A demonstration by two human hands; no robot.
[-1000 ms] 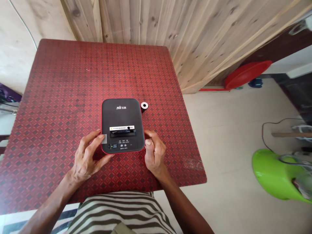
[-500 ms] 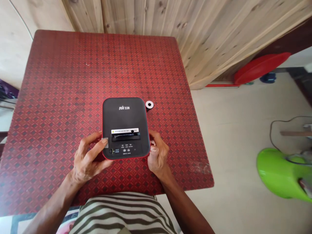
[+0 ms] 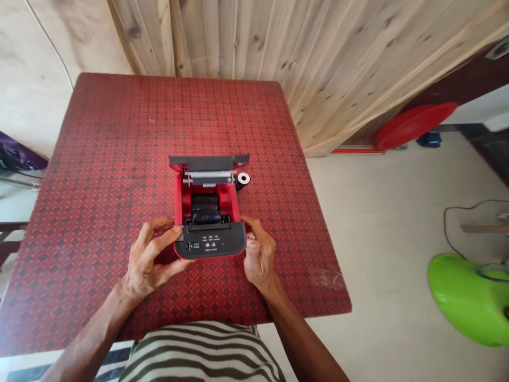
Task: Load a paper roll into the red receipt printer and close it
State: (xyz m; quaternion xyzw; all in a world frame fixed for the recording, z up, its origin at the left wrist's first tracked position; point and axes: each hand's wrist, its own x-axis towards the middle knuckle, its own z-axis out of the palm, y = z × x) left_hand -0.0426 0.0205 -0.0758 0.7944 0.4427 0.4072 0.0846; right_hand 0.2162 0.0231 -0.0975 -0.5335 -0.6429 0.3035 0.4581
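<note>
A red and black label printer [image 3: 210, 240] sits on the patterned table, its lid [image 3: 210, 162] swung up at the far side. Inside, a red-walled compartment shows dark parts at its bottom. My left hand [image 3: 149, 257] grips the printer's near left corner, a finger on the grey tab [image 3: 178, 233] there. On the right side my right hand [image 3: 258, 252] is closed against the casing, thumb bent; its fingertips are partly hidden. Just beyond the printer's right side stands a paper roll [image 3: 243, 180] with a white end and dark side.
The red patterned table [image 3: 119, 138] meets a wooden plank wall [image 3: 222, 42] at the back. To the right on the floor is a green plastic stool or bin [image 3: 465, 297] with a cable near it. A red round basin or tabletop [image 3: 415, 126] leans farther back.
The printer's lid has sprung up from closed to raised, showing the inside. Both hands keep their places on its sides. The camera view has shifted slightly.
</note>
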